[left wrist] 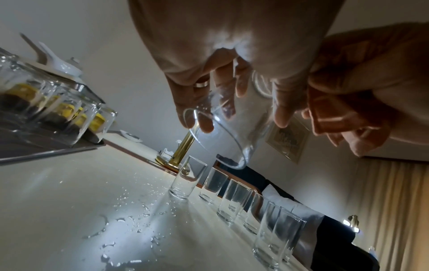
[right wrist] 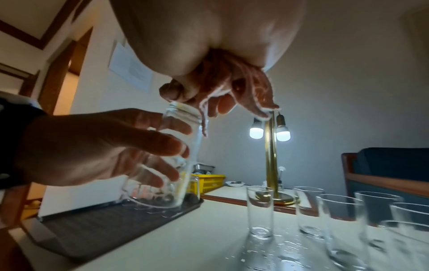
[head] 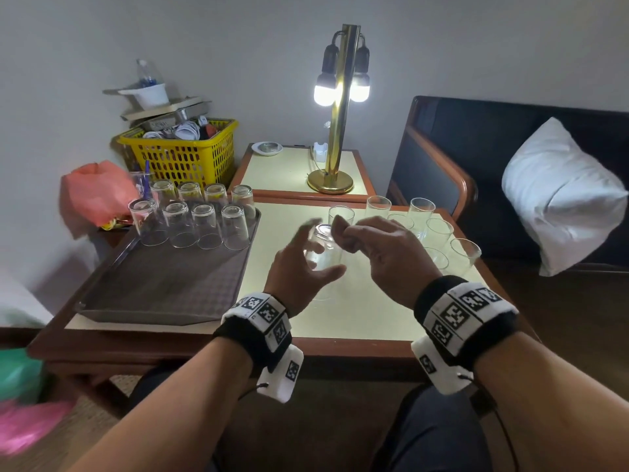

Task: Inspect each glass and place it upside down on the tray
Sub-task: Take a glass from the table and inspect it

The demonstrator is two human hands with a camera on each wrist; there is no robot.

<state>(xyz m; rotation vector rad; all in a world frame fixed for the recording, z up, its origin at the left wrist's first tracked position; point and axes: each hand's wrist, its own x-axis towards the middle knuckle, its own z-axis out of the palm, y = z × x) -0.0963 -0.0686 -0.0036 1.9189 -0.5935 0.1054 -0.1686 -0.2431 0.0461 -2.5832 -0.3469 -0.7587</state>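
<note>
My left hand (head: 326,245) grips a clear glass (head: 321,264) above the middle of the table, mouth down and base up, tilted slightly. In the left wrist view the fingers (left wrist: 204,124) wrap the glass (left wrist: 227,132). My right hand (head: 340,229) hovers with curled fingers right beside the glass's base, and I see nothing held in it. The right wrist view shows its fingertips (right wrist: 209,102) just above the base of the glass (right wrist: 183,117). A dark tray (head: 163,284) on the left carries several upside-down glasses (head: 204,226) in two rows at its far end. Several upright glasses (head: 439,229) stand on the table's right side.
Water drops (left wrist: 130,220) lie on the cream table top. A lit brass lamp (head: 337,107) stands on the side table behind, near a small dish (head: 267,148). A yellow basket (head: 183,155) and a red bag (head: 95,195) sit beyond the tray. An armchair with a pillow (head: 561,199) is at the right.
</note>
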